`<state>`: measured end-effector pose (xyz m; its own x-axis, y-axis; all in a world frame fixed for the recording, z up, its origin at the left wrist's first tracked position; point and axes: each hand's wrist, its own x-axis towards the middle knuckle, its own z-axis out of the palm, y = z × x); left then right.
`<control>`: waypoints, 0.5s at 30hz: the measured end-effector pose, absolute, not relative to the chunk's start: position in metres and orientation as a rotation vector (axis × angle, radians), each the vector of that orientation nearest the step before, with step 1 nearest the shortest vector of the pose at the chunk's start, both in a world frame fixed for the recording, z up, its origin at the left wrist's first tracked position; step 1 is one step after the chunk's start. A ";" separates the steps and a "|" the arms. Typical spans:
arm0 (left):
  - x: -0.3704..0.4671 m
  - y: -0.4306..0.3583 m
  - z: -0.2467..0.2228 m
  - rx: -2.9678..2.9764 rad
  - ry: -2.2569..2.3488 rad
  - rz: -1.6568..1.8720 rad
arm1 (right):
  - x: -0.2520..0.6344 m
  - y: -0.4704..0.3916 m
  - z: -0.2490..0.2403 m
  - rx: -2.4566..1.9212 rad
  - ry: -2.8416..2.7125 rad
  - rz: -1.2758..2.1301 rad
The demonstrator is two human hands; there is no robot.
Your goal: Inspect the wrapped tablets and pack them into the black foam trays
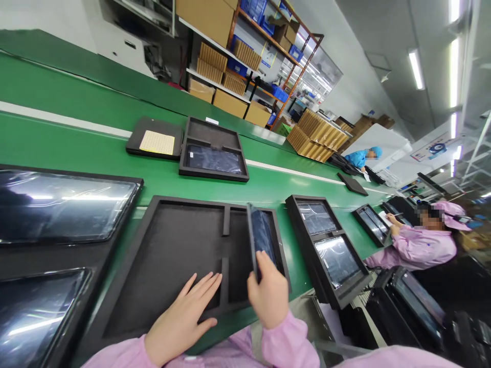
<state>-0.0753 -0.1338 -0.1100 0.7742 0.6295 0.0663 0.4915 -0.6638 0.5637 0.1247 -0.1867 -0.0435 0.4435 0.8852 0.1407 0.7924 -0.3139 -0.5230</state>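
Note:
A black foam tray with two recesses lies on the green work surface in front of me. My left hand rests flat on the tray's larger recess, fingers spread, holding nothing. My right hand grips the near end of a dark flat panel, tilted up on its edge over the tray's smaller right recess. Whether the panel's lower edge touches the foam is hard to tell. Left of the tray, a larger black tray holds two glossy film-covered panels.
Behind stand a foam tray with one panel and a black stack with a yellow label sheet. Right are stacked trays with panels. A co-worker in pink sits farther right; another in blue is beyond.

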 end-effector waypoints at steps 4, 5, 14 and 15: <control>-0.069 -0.140 -0.116 2.455 0.956 0.314 | 0.100 -0.176 -0.073 -2.373 -1.606 0.383; -0.067 -0.140 -0.119 2.463 0.992 0.345 | 0.106 -0.173 -0.075 -2.358 -1.606 0.406; -0.042 -0.117 -0.142 2.421 1.081 0.535 | 0.190 0.009 -0.024 -2.212 -1.607 0.456; -0.044 -0.112 -0.148 2.413 1.123 0.587 | 0.190 0.040 -0.019 -2.227 -1.595 0.454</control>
<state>-0.0441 -0.1124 -0.1481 0.5862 0.7856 0.1982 0.6112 -0.5894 0.5282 0.1898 0.0405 -0.0186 0.3098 0.9495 -0.0489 0.8329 -0.2959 -0.4676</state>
